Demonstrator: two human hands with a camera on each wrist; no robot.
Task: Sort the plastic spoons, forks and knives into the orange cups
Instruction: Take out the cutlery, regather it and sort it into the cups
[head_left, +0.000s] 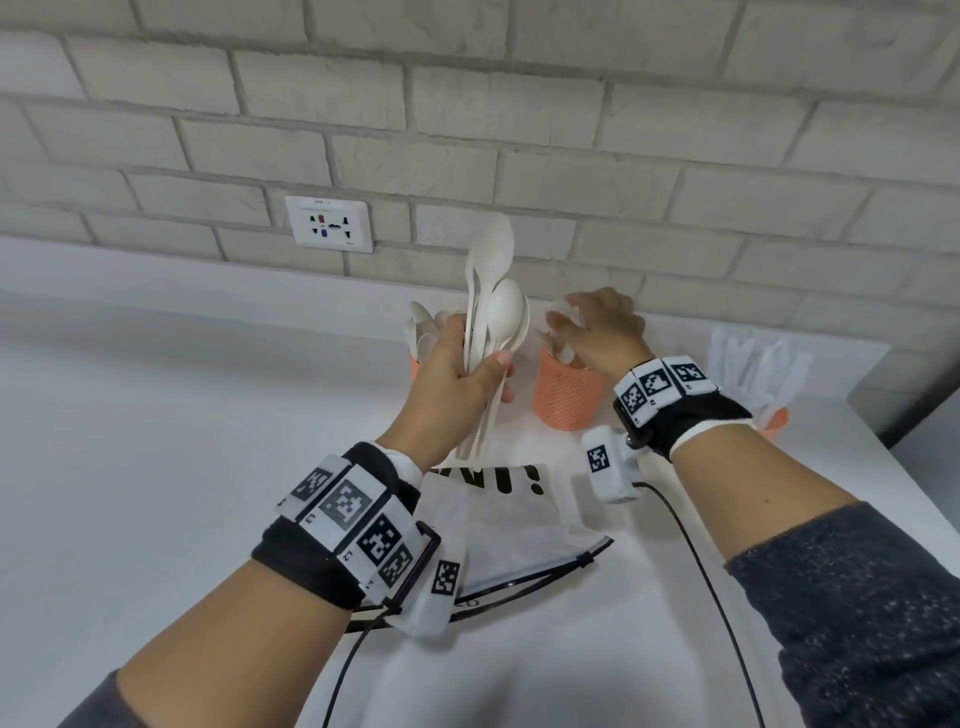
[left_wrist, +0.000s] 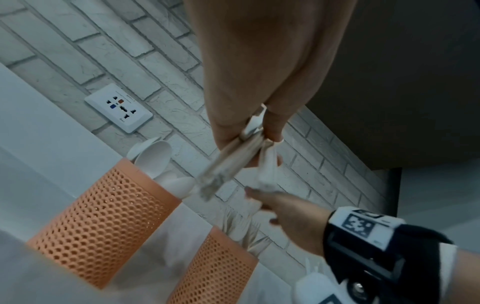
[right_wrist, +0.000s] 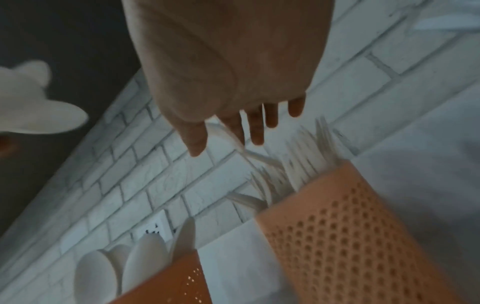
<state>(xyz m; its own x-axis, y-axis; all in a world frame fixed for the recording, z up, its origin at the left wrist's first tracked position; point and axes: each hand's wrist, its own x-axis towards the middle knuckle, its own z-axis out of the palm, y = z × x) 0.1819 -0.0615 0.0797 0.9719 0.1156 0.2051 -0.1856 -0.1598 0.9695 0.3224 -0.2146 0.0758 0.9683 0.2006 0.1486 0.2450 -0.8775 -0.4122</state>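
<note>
My left hand (head_left: 467, 364) grips a bundle of white plastic spoons (head_left: 493, 291) upright, bowls up, in front of the left orange cup (head_left: 415, 366), which holds more spoons (left_wrist: 155, 156). The bundle's handles (left_wrist: 228, 164) stick out below my fingers. My right hand (head_left: 592, 327) hovers with fingers spread and straight over the middle orange cup (head_left: 569, 395), which holds white forks (right_wrist: 298, 164). It holds nothing. A third orange cup (head_left: 774, 421) at the right, partly hidden by my right wrist, holds white knives (head_left: 753, 364).
A white cloth bag (head_left: 509, 519) with black lettering lies on the white counter (head_left: 156, 441) near me. Black cables (head_left: 701, 571) run from both wrist cameras. A brick wall (head_left: 519, 130) with a socket (head_left: 330, 223) stands right behind the cups.
</note>
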